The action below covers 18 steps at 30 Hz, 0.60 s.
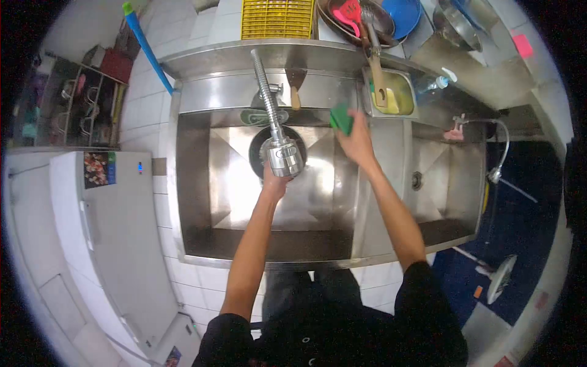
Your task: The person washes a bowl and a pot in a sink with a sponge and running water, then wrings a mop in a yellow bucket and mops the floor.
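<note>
In the left basin of a steel sink (342, 208) is a dark round pan (257, 160). My left hand (276, 183) is at its near edge and appears to grip it, though the faucet head covers most of the fingers. That chrome faucet head (286, 158), on a ribbed spout (267, 92), hangs right above the pan and hides its middle. My right hand (357, 142) holds a green scouring pad (341, 120) above the basin's right edge, apart from the pan; it looks slightly blurred.
A wooden-handled tool (295, 98) lies on the back ledge. A small steel container (400, 98) with yellowish liquid stands behind the divider, near a spray bottle (437, 84). Further back are a yellow crate (278, 18) and stacked pans with a red spatula (348, 15). A smaller basin (449, 177) lies right.
</note>
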Available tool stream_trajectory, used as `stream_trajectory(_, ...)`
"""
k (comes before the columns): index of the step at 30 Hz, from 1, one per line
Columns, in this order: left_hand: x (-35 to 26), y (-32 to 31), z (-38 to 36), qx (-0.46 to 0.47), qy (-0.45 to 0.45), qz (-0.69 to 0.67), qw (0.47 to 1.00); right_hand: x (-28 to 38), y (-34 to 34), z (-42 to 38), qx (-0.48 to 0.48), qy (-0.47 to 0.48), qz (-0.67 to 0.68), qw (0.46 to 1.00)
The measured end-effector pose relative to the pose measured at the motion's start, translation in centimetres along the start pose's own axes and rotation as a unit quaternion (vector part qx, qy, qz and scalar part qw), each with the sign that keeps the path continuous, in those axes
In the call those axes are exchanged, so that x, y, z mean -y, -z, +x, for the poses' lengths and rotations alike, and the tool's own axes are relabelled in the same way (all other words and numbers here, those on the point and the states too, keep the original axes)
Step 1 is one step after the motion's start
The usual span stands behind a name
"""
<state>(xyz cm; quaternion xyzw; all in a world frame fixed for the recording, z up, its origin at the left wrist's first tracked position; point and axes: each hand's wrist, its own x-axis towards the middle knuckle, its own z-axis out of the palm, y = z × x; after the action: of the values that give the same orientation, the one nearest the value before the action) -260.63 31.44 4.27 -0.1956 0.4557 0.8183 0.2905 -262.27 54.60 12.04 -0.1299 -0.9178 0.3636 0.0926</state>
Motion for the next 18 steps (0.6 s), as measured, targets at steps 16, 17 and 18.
stream_trajectory(16, -4.1, 0.6, -4.1, 0.001, 0.016, -0.201, 0.98, 7.2, -9.7, -5.9, 0.281, -0.278, 0.658, 0.641)
stream_trajectory(17, -5.2, -0.8, -4.1, 0.034, -0.003, -0.195, 0.98, 8.2, -10.8, -6.1, 0.266, -0.287, 0.727, 0.564)
stream_trajectory(18, -5.9, -1.8, -3.9, 0.053, -0.005, -0.217, 0.975, 9.8, -11.6, -5.8, 0.201, -0.3, 0.794, 0.489)
